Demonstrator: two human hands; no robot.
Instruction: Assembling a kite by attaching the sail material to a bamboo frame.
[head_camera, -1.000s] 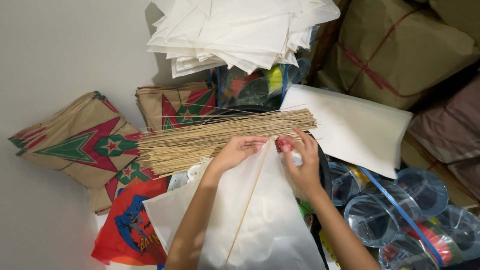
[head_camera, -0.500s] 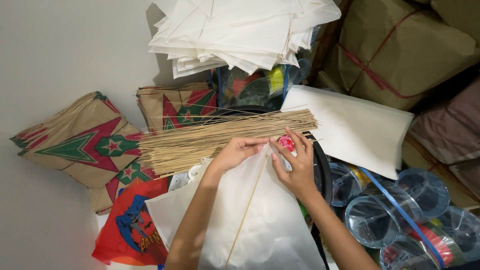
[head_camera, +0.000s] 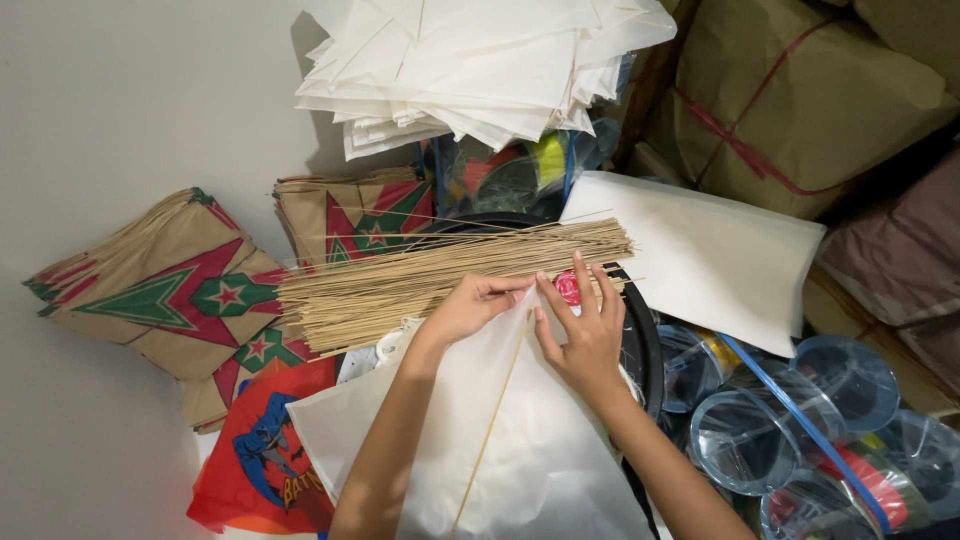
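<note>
A white paper kite lies in front of me with a thin bamboo stick running down its middle. My left hand pinches the kite's top corner, fingertips on the paper at the stick's upper end. My right hand presses on the same corner from the right, fingers spread, next to a small red object. Just beyond both hands lies a bundle of thin bamboo sticks across a black round tray.
A stack of white kites sits at the top. Brown kites with red and green stars lie at the left, a red printed kite at lower left. White sheets, clear plastic spools and wrapped brown bundles fill the right.
My right hand has slid slightly left and down onto the kite's top corner, closer to my left hand. The left hand has barely moved.
</note>
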